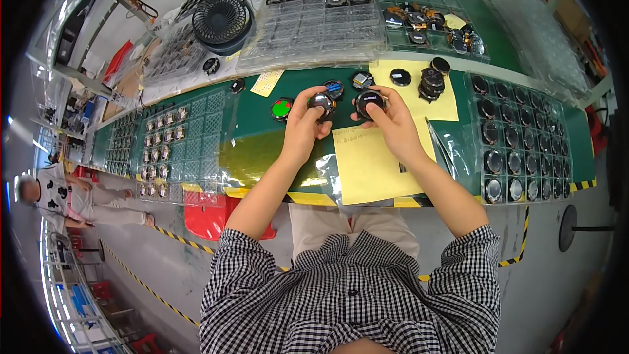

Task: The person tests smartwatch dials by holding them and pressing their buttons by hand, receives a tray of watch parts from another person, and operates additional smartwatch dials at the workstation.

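My left hand [301, 130] is closed around a round black watch module [321, 100], thumb on its face. A second round watch module [371, 99], with small white text on its dark screen, is gripped by my right hand [395, 130]. Both are held side by side above the green bench mat. Left of my hands lies a module with a green and red screen [281, 109]. Just beyond my fingers are a module with a blue screen [333, 88] and one with its pale inner side showing [361, 79]. A handwritten yellow sheet [367, 170] lies below my right hand.
Metal tweezers [442, 147] lie right of the sheet. Stacked modules [432, 83] stand on another yellow sheet [449, 106]. Filled trays [522, 137] are at right, a partly filled tray [203, 137] at left. A black fan [221, 21] stands behind. A person [72, 193] is far left.
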Demonstrator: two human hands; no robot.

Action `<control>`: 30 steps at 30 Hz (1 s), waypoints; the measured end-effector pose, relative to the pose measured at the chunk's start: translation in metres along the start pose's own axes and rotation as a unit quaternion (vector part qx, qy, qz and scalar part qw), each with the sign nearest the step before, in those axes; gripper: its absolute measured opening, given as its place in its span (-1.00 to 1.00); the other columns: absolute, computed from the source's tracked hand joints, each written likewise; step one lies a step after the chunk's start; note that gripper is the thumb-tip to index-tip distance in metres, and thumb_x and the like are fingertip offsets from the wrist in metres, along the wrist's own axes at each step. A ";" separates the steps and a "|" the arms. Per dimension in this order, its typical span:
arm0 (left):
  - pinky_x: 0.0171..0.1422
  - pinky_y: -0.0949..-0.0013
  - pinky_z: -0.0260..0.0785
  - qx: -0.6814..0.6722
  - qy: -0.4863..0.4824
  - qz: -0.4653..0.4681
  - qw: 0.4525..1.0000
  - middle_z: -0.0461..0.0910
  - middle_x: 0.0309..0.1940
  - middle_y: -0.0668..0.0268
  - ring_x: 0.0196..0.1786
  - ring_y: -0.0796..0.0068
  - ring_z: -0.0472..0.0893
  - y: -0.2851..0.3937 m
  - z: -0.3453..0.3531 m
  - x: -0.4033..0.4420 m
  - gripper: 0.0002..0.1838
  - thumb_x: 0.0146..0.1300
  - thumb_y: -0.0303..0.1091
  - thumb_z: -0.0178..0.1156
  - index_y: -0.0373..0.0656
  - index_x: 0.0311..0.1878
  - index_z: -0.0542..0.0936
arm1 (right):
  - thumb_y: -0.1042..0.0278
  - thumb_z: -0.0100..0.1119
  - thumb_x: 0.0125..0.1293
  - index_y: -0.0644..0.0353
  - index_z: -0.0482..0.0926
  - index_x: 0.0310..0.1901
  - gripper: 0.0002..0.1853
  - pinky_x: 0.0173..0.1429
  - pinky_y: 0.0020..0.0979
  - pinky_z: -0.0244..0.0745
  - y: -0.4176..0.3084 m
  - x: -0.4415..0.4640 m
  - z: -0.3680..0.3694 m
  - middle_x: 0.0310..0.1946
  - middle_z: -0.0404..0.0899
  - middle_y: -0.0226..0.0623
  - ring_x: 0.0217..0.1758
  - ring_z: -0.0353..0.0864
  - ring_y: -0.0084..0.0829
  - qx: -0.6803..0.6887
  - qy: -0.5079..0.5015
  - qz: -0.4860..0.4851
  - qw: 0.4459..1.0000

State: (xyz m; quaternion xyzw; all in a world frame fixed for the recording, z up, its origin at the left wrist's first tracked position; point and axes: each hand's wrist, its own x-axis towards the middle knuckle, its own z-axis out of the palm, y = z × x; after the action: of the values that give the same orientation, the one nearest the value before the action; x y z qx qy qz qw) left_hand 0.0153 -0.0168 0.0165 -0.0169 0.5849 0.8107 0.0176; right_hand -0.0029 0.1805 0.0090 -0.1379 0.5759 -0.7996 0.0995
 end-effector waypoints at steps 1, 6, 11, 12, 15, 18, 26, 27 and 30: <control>-0.47 0.48 0.13 0.023 0.009 0.005 1.000 0.48 -0.21 0.21 -0.51 0.52 0.30 0.000 0.001 0.000 -0.55 0.29 -0.42 -0.15 -0.14 0.25 0.38 | 0.43 -0.02 0.51 0.28 0.23 0.27 -0.63 -0.14 -0.55 0.57 -0.001 0.000 0.000 -0.03 0.58 -0.22 -0.07 0.71 -0.41 -0.001 0.002 0.001 1.000; -0.48 0.49 0.13 -0.044 -0.028 0.000 0.999 0.48 -0.18 0.21 -0.52 0.54 0.29 0.001 -0.003 0.000 -0.55 0.29 -0.42 -0.16 -0.14 0.24 0.39 | 0.43 -0.02 0.51 0.28 0.22 0.27 -0.62 -0.14 -0.56 0.57 -0.001 0.000 0.001 -0.04 0.58 -0.22 -0.07 0.71 -0.42 -0.002 0.004 0.000 1.000; -0.48 0.49 0.13 -0.050 -0.025 -0.002 0.998 0.48 -0.16 0.20 -0.53 0.54 0.29 0.001 -0.003 0.000 -0.56 0.29 -0.42 -0.16 -0.15 0.25 0.39 | 0.43 -0.01 0.51 0.28 0.23 0.27 -0.62 -0.14 -0.56 0.58 0.000 0.000 0.000 -0.05 0.58 -0.23 -0.07 0.71 -0.43 -0.005 0.002 -0.001 1.000; -0.48 0.49 0.13 -0.045 -0.023 -0.001 0.999 0.48 -0.16 0.20 -0.53 0.54 0.29 0.001 -0.003 0.001 -0.56 0.29 -0.42 -0.16 -0.15 0.25 0.39 | 0.43 -0.01 0.51 0.28 0.23 0.27 -0.63 -0.14 -0.56 0.58 0.000 0.000 0.001 -0.05 0.58 -0.23 -0.07 0.71 -0.43 -0.005 0.002 -0.001 1.000; -0.49 0.49 0.13 0.003 -0.010 0.002 1.000 0.48 -0.16 0.21 -0.53 0.54 0.30 0.000 -0.002 0.000 -0.56 0.30 -0.41 -0.16 -0.15 0.25 0.39 | 0.43 -0.01 0.51 0.28 0.23 0.26 -0.63 -0.13 -0.56 0.58 0.000 0.000 0.001 -0.05 0.58 -0.22 -0.07 0.71 -0.43 -0.004 0.002 0.000 1.000; -0.49 0.49 0.13 0.057 0.001 0.013 0.998 0.48 -0.16 0.20 -0.52 0.54 0.31 -0.002 0.000 0.000 -0.56 0.30 -0.40 -0.15 -0.15 0.25 0.39 | 0.43 -0.01 0.51 0.29 0.23 0.26 -0.63 -0.13 -0.56 0.58 0.000 0.000 0.001 -0.05 0.58 -0.22 -0.07 0.71 -0.43 -0.003 0.004 0.002 1.000; -0.46 0.50 0.14 -0.056 -0.033 0.003 0.998 0.50 -0.16 0.19 -0.51 0.53 0.30 -0.001 -0.006 0.002 -0.55 0.31 -0.41 -0.16 -0.16 0.26 0.38 | 0.43 0.00 0.50 0.30 0.23 0.26 -0.63 -0.14 -0.56 0.57 -0.001 0.000 0.002 -0.03 0.57 -0.22 -0.08 0.71 -0.43 -0.001 0.000 0.003 1.000; -0.46 0.49 0.14 -0.057 -0.031 0.001 0.998 0.50 -0.15 0.19 -0.51 0.54 0.30 -0.001 -0.005 0.002 -0.55 0.31 -0.42 -0.17 -0.16 0.26 0.38 | 0.43 0.00 0.50 0.30 0.23 0.26 -0.62 -0.14 -0.56 0.58 -0.001 0.000 0.002 -0.03 0.57 -0.22 -0.08 0.71 -0.42 0.000 0.000 0.003 1.000; -0.44 0.48 0.17 -0.037 -0.027 -0.005 0.999 0.50 -0.15 0.19 -0.49 0.53 0.33 -0.002 -0.006 0.002 -0.56 0.36 -0.46 -0.16 -0.17 0.29 0.36 | 0.43 0.00 0.50 0.31 0.23 0.26 -0.62 -0.13 -0.56 0.58 0.000 0.000 0.002 -0.03 0.57 -0.21 -0.08 0.71 -0.42 0.001 0.001 0.003 1.000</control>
State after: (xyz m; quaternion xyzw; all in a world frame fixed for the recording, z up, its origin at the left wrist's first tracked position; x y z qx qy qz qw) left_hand 0.0136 -0.0219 0.0126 0.0012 0.5537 0.8319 0.0370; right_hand -0.0021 0.1792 0.0095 -0.1355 0.5759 -0.7997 0.1019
